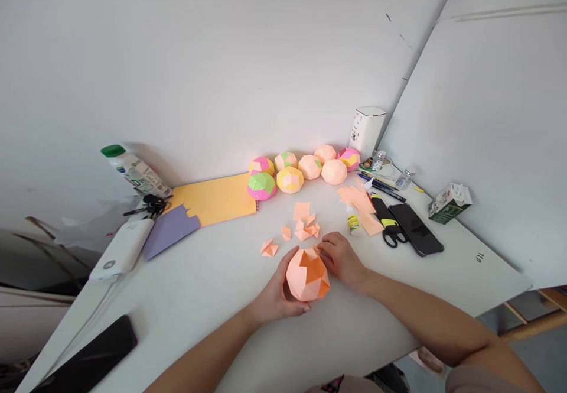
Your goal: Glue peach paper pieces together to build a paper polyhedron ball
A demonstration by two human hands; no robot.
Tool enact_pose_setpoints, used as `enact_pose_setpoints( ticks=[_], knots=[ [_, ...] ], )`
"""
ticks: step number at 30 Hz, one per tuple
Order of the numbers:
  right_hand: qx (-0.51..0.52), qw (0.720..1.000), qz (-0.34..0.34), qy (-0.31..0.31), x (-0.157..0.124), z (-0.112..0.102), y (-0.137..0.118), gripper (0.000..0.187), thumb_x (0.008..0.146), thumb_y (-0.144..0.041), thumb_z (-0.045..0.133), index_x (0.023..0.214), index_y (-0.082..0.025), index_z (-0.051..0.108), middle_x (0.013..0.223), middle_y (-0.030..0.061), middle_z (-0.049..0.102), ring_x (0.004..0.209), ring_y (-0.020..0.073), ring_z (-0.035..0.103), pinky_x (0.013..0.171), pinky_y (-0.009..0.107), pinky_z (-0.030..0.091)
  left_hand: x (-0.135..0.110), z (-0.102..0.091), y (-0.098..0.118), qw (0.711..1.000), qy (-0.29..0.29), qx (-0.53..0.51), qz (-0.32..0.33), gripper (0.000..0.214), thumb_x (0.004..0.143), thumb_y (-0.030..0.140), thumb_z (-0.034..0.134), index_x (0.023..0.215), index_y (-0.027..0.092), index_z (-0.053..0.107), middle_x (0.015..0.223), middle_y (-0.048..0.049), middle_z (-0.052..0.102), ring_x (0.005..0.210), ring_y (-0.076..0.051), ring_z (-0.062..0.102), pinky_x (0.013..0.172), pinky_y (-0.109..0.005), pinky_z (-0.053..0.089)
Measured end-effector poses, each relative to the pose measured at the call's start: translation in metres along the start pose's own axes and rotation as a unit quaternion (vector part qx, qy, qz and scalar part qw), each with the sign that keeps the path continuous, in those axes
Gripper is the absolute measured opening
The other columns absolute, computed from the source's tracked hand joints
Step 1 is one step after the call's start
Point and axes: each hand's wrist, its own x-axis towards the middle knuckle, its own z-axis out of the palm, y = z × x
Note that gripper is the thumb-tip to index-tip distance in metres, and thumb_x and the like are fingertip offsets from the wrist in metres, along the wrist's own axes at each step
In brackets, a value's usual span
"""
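The only writing that can be made out is a small dark mark [479, 257] on the table [443, 286] near its right edge, which looks like "110". The labels on the bottle [133, 171] and the carton [449, 202] are too small to read.

The left hand [274, 295] grasps a peach paper ball [307, 275] from below and behind, low over the table's front middle. The right hand [341, 257] touches the ball's upper right edge with curled fingers; I cannot tell whether it pinches anything.

Eight finished balls [290, 179] sit by the wall, some peach, some pink, yellow and green. Loose folded pieces [303, 227] lie just beyond the hands, overlapping, so the count is unsure. There are two black phones, one right [416, 227] and one front left [93, 357], and two small jars [378, 159].

Also around are glue [353, 220], scissors [387, 224], pens [381, 186], peach sheets [358, 201], a white box [367, 130], yellow paper [212, 199], purple paper [170, 230], keys [150, 205] and a power bank [121, 251].
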Motion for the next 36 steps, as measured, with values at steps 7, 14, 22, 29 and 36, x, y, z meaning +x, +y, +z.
enact_pose_setpoints(
  ticks=[7,14,22,29,36],
  knots=[
    [-0.001,1.0,0.009,-0.01,0.0,-0.001,-0.001,0.019,0.081,-0.007,0.052,0.094,-0.017,0.061,0.089,0.0095,0.059,0.086,0.0236,0.053,0.078,0.041,0.049,0.001,-0.003,-0.001,0.995,0.006,0.085,0.056,0.11,0.06,0.039,0.083,0.146,0.036,0.014,0.156,-0.0096,0.007,0.141,-0.038,0.018,0.111,-0.053,0.025],
    [0.018,1.0,0.025,-0.003,0.001,-0.002,-0.001,0.013,0.085,-0.009,0.052,0.082,-0.018,0.061,0.083,0.0074,0.058,0.083,0.0221,0.054,0.074,0.038,0.05,0.0,-0.007,0.002,0.996,0.016,0.059,0.068,0.094,0.065,0.064,0.068,0.143,0.034,0.026,0.146,-0.0116,0.029,0.135,-0.037,0.028,0.106,-0.05,0.033],
    [0.022,0.999,0.028,0.003,-0.001,0.0,0.0,0.015,0.083,-0.025,0.063,0.094,-0.016,0.062,0.088,0.0104,0.059,0.088,0.025,0.054,0.077,0.042,0.05,0.0,-0.01,0.003,0.996,0.032,0.06,0.061,0.06,0.089,0.059,0.037,0.139,0.025,0.037,0.14,-0.0126,0.04,0.126,-0.033,0.041,0.102,-0.047,0.037],
    [0.006,0.999,0.033,-0.013,0.002,-0.001,0.001,0.005,0.084,-0.021,0.062,0.082,-0.017,0.063,0.082,0.0075,0.057,0.083,0.0224,0.053,0.073,0.038,0.048,0.001,-0.008,0.007,0.997,0.072,0.037,0.019,0.056,0.091,0.059,0.033,0.131,0.022,0.048,0.132,-0.0109,0.053,0.118,-0.03,0.051,0.097,-0.043,0.042],
    [0.015,0.999,0.036,-0.005,0.003,-0.001,0.003,0.01,0.086,-0.013,0.056,0.078,-0.017,0.062,0.08,0.0067,0.058,0.081,0.021,0.054,0.071,0.036,0.049,0.003,-0.008,0.008,0.992,0.119,0.025,-0.035,0.063,0.089,0.062,0.034,0.132,0.019,0.048,0.127,-0.0117,0.058,0.117,-0.029,0.053,0.098,-0.041,0.042]
  ],
)
